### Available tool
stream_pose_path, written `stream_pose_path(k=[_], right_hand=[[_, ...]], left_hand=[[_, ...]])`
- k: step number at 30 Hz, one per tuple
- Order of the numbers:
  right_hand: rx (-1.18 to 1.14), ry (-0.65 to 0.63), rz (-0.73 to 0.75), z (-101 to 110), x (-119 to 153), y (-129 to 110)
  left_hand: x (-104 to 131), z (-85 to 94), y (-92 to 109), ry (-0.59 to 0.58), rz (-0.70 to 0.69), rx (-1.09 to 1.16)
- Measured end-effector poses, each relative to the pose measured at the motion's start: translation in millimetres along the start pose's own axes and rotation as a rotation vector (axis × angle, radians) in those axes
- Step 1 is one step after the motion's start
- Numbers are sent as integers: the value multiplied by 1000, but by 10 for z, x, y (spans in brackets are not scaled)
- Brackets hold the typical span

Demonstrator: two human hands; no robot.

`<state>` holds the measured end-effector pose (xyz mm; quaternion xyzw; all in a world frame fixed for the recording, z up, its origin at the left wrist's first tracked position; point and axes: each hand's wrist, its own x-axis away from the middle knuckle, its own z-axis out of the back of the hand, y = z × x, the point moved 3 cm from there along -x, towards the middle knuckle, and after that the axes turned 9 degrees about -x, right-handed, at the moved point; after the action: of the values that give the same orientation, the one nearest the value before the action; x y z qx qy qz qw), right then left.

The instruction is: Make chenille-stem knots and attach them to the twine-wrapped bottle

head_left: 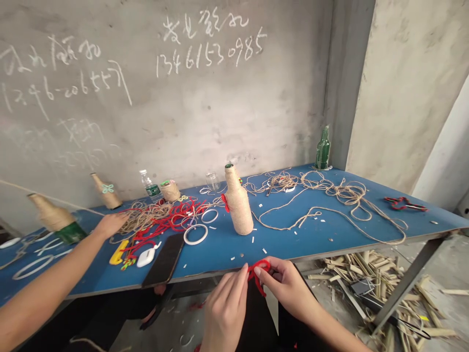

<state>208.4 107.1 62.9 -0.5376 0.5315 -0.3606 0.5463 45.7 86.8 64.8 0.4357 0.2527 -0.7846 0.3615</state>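
A looped piece of red cord [261, 264] is held between my two hands, just in front of the table's near edge. My left hand [227, 305] pinches its left side with thumb and fingertips. On the other side my right hand [289, 283] grips the loop between thumb and forefinger, and a short red end hangs below. Beyond them, upright on the blue table [216, 249], stands a bottle wrapped in twine [239, 208] with a red ornament on its left side.
At left, a co-worker's hand [113, 224] reaches into tangled twine and red cord [172, 215] near a half-wrapped bottle [54, 217]. A black phone [164, 259] lies by the edge. Loose twine [348, 193], scissors [405, 204] and a green bottle [323, 149] are at right.
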Motion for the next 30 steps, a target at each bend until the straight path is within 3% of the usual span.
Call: stream_pose_path(k=[5, 10, 14, 18, 23, 26, 30], right_hand=[[30, 15, 29, -22, 20, 50], [39, 40, 39, -46, 58, 51], [17, 53, 27, -58, 67, 31], [-22, 76, -2, -19, 39, -2], [-139, 51, -58, -15, 12, 19], [-175, 49, -104, -34, 14, 69], [-141, 66, -103, -28, 29, 88]], left_hand=[[-21, -2, 46, 0, -21, -120], [-88, -3, 136, 99, 80, -117], [-81, -28, 166, 77, 200, -74], [49, -53, 35, 9, 527, 197], [255, -127, -123, -263, 1051, 641], [239, -157, -97, -325, 1181, 837], [147, -175, -62, -334, 1186, 916]])
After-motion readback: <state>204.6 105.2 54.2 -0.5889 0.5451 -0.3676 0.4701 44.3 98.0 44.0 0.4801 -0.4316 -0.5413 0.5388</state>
